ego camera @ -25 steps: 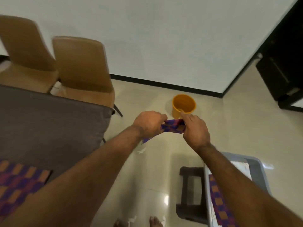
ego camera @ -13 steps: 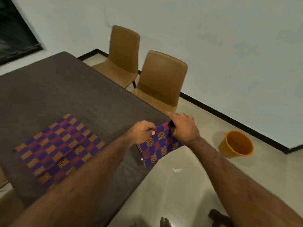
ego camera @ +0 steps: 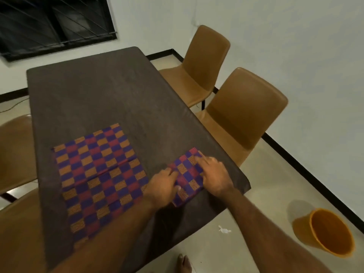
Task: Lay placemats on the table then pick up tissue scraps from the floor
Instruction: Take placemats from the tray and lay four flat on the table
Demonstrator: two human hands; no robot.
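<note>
Folded placemat (ego camera: pixel 187 175): purple, red and orange check, lies flat on the bench (ego camera: pixel 102 91), at its near right corner, just inside the right edge

Left hand (ego camera: pixel 164 186): at the folded mat's left edge, fingers curled, thumb on top of the cloth, pinching that edge

Right hand (ego camera: pixel 215 174): rests on the folded mat's right part, forefinger straight and pointing to the far corner of the cloth. Other fingers hidden under the back of the hand; cannot tell whether it grips or only presses

Spread placemat (ego camera: pixel 96 174): same check, opened flat to the left of the folded one, a crease running across its middle. Its near right corner runs under the left forearm. The two mats lie near each other; whether they touch is hidden by the left hand

Bench top dark brown, long, running away toward a dark window (ego camera: pixel 53 22) in the far wall

Two tan chairs on the right side: near one (ego camera: pixel 244 119) and far one (ego camera: pixel 199 71), both just beside the bench edge. Tan seats (ego camera: pixel 13 152) also at the left edge

Floor, near right: small white tissue scrap (ego camera: pixel 224 230) just beyond the bench corner; orange bucket (ego camera: pixel 332 235) further right, tilted; bare toes (ego camera: pixel 184 263) at the bottom edge
</note>
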